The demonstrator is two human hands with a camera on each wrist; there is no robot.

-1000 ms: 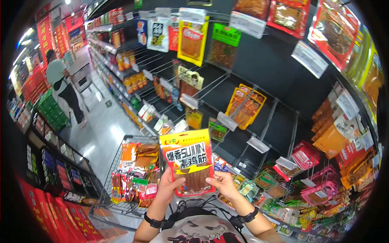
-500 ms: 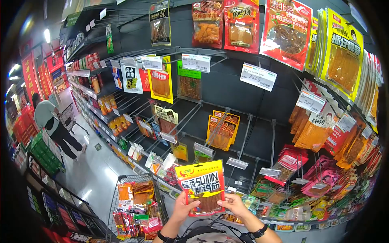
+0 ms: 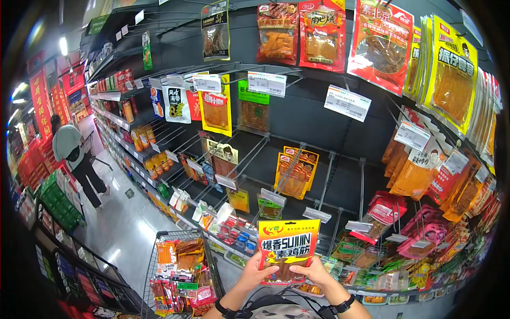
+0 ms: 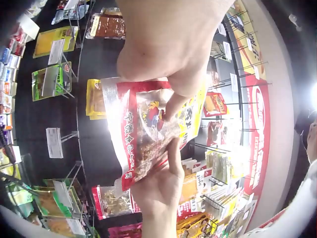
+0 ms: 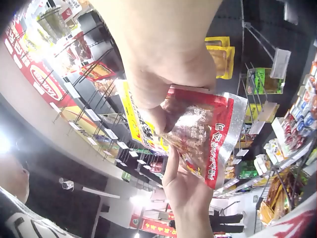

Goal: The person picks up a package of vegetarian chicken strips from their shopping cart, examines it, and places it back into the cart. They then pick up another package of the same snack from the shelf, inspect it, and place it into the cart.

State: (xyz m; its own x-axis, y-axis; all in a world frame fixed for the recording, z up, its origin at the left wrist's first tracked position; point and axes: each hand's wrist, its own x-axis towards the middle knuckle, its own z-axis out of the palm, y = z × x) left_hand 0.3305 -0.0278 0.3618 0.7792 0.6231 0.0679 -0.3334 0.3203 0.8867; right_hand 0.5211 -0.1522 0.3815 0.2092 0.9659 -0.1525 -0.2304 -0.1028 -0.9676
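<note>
A dark display rack (image 3: pixel 345 141) is hung with bagged snacks on metal prongs. Beyond it, to the left, a person in a light top (image 3: pixel 74 154) is seen in the aisle. Below, a wire shopping cart (image 3: pixel 212 268) is loaded with bright packets. In front of the rack, a yellow-topped packet (image 3: pixel 289 240) is held up, its printed front turned to the head camera. Its lower sides are pinched by the left hand (image 3: pixel 256 273) and right hand (image 3: pixel 319 273), thumbs laid across the front. White price tags (image 3: pixel 347 103) are fixed to the prong ends.
</note>
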